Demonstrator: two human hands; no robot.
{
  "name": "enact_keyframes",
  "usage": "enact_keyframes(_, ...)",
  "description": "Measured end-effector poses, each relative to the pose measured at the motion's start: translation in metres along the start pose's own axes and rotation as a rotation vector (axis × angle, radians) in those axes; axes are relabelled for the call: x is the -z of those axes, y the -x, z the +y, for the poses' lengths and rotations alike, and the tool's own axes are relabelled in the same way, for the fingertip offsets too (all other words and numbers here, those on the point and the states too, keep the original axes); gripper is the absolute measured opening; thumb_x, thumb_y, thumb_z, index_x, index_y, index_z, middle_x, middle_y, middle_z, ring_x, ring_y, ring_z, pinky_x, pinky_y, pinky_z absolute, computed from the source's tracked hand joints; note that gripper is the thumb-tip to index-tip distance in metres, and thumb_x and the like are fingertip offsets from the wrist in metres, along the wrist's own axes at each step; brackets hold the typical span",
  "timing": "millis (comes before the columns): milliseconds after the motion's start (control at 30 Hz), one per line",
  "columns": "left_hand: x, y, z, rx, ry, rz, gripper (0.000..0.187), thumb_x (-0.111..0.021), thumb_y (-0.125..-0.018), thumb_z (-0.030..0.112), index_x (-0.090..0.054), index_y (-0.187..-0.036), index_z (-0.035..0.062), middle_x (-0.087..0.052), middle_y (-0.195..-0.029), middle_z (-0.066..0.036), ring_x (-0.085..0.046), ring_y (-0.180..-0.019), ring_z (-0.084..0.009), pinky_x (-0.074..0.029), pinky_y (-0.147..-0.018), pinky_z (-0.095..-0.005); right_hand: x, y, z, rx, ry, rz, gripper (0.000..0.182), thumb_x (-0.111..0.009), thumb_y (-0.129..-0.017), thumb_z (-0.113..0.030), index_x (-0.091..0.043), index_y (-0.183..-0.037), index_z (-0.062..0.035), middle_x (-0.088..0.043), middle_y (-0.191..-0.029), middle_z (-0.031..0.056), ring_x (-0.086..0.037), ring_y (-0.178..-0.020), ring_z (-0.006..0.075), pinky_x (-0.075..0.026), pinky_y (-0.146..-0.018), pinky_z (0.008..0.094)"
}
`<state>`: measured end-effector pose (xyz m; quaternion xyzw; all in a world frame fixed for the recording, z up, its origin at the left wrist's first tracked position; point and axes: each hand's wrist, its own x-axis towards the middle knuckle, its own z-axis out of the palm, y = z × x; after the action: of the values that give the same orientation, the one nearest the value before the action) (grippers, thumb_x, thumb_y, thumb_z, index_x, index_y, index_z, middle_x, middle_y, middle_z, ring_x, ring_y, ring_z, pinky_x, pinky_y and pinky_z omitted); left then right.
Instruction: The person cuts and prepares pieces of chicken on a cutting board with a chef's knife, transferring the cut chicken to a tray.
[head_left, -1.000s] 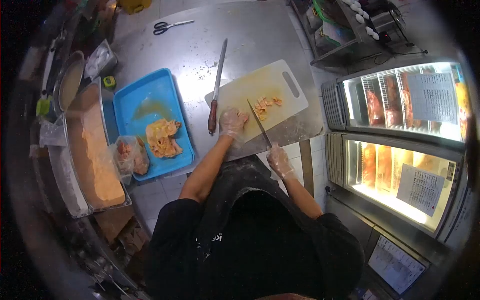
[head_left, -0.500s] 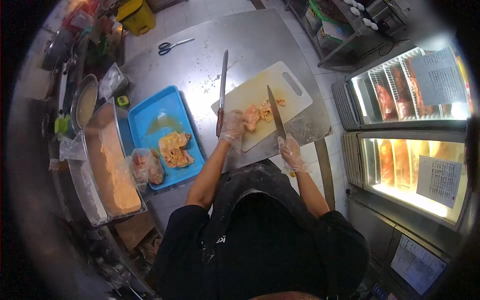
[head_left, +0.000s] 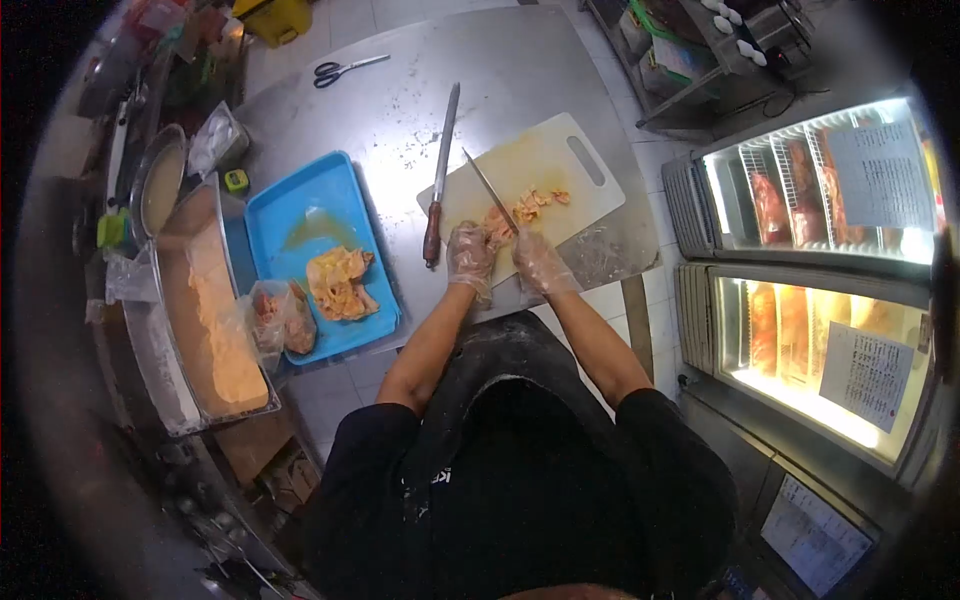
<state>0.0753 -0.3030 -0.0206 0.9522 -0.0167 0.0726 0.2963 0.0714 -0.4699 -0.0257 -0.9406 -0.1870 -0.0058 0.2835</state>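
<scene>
Both of my hands wear clear plastic gloves. My left hand (head_left: 470,254) holds a piece of raw chicken (head_left: 497,226) on the white cutting board (head_left: 588,206), fingers curled at its edge. In my right hand (head_left: 543,264) is a long knife (head_left: 488,187), its blade over the chicken just right of my left fingers, tip pointing away from me. Small cut chicken pieces (head_left: 535,203) lie to the right of the blade. A sharpening steel (head_left: 445,150) with a wooden handle rests at the board's left edge, its handle near my left hand.
A blue tray (head_left: 262,220) left of the board holds a larger chicken piece (head_left: 340,284). A plastic bag of meat (head_left: 284,318) overlaps its near corner. Farther left is a metal pan (head_left: 222,335) of orange breading. Scissors (head_left: 348,69) lie at the table's far side. Lit display cabinets (head_left: 810,350) stand right.
The knife has moved left from beside the cut pieces onto the chicken by my left hand. My right hand has come in closer to my left.
</scene>
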Motion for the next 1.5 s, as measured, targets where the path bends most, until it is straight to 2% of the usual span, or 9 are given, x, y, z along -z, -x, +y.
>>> enact_keyframes(367,0.024,-0.003,0.005,0.116,0.298,0.214,0.025,-0.068,-0.071,0.028,-0.066,-0.075,0.0039,-0.060,-0.073,-0.014,-0.058,-0.071,-0.0314,-0.047,-0.067,-0.0420,0.080,0.071,-0.018,-0.452,0.071,-0.378,0.023,-0.050,-0.086,-0.021,-0.051,-0.089,0.0020,-0.058,-0.079,0.0294,-0.057,-0.080,0.0461,-0.045,-0.068,0.0521)
enact_keyframes(600,-0.017,0.001,-0.007,0.325,0.004,0.124,0.029,-0.066,-0.072,0.035,-0.066,-0.075,0.0056,-0.062,-0.073,-0.014,-0.059,-0.070,-0.0324,-0.047,-0.065,-0.0419,0.017,-0.026,-0.034,-0.285,-0.085,-0.238,0.023,-0.046,-0.087,-0.017,-0.050,-0.086,0.0060,-0.056,-0.074,0.0327,-0.057,-0.075,0.0482,-0.044,-0.065,0.0551)
enact_keyframes(733,-0.003,-0.001,-0.005,0.321,-0.046,0.059,0.025,-0.064,-0.072,0.030,-0.065,-0.073,0.0057,-0.061,-0.074,-0.015,-0.059,-0.074,-0.0330,-0.046,-0.067,-0.0431,0.029,0.008,-0.032,-0.183,0.002,-0.265,0.024,-0.045,-0.088,-0.017,-0.050,-0.087,0.0065,-0.057,-0.074,0.0323,-0.057,-0.075,0.0481,-0.045,-0.063,0.0555)
enact_keyframes(867,0.003,-0.003,-0.002,0.330,0.006,0.080,0.022,-0.062,-0.073,0.028,-0.064,-0.071,0.0062,-0.061,-0.075,-0.016,-0.057,-0.073,-0.0341,-0.045,-0.066,-0.0444,0.060,0.062,-0.044,-0.552,0.099,-0.446,0.023,-0.051,-0.083,-0.015,-0.054,-0.095,0.0045,-0.059,-0.075,0.0291,-0.059,-0.078,0.0446,-0.048,-0.069,0.0487)
enact_keyframes(1067,-0.001,0.011,-0.011,0.546,0.216,0.196,0.018,-0.061,-0.074,0.024,-0.063,-0.070,0.0057,-0.060,-0.073,-0.016,-0.057,-0.073,-0.0346,-0.044,-0.063,-0.0446,0.079,0.052,-0.051,-0.435,0.052,-0.348,0.024,-0.049,-0.085,-0.017,-0.053,-0.092,0.0055,-0.058,-0.074,0.0299,-0.058,-0.072,0.0459,-0.047,-0.067,0.0508)
enact_keyframes(1267,0.003,0.013,-0.009,0.381,0.110,0.241,0.017,-0.065,-0.069,0.020,-0.063,-0.064,0.0041,-0.061,-0.071,-0.017,-0.060,-0.068,-0.0334,-0.046,-0.061,-0.0432,0.017,0.008,-0.050,-0.041,0.049,-0.212,0.014,-0.051,-0.084,-0.011,-0.045,-0.089,-0.0001,-0.053,-0.063,0.0259,-0.055,-0.064,0.0470,-0.043,-0.056,0.0516)
enact_keyframes(1367,0.013,0.009,0.004,0.522,0.053,0.151,0.015,-0.065,-0.068,0.018,-0.063,-0.064,0.0041,-0.060,-0.070,-0.016,-0.059,-0.070,-0.0333,-0.046,-0.063,-0.0434,0.027,0.036,-0.043,-0.045,-0.009,-0.191,0.015,-0.049,-0.085,-0.011,-0.044,-0.092,0.0010,-0.054,-0.065,0.0270,-0.055,-0.064,0.0477,-0.043,-0.056,0.0529)
enact_keyframes(1433,0.019,0.002,0.003,0.480,0.106,0.182,0.015,-0.065,-0.068,0.019,-0.063,-0.064,0.0043,-0.060,-0.069,-0.016,-0.059,-0.069,-0.0335,-0.046,-0.063,-0.0433,0.041,0.070,-0.044,-0.356,0.045,-0.328,0.017,-0.050,-0.083,-0.011,-0.058,-0.092,0.0001,-0.058,-0.079,0.0240,-0.058,-0.076,0.0419,-0.045,-0.068,0.0515)
enact_keyframes(1500,0.022,0.005,0.001,0.460,0.086,0.190,0.016,-0.065,-0.068,0.019,-0.063,-0.064,0.0042,-0.060,-0.069,-0.015,-0.058,-0.068,-0.0338,-0.046,-0.063,-0.0434,0.070,0.102,-0.039,-0.346,0.154,-0.587,0.021,-0.051,-0.083,-0.012,-0.056,-0.097,0.0018,-0.059,-0.081,0.0237,-0.059,-0.078,0.0396,-0.045,-0.069,0.0514)
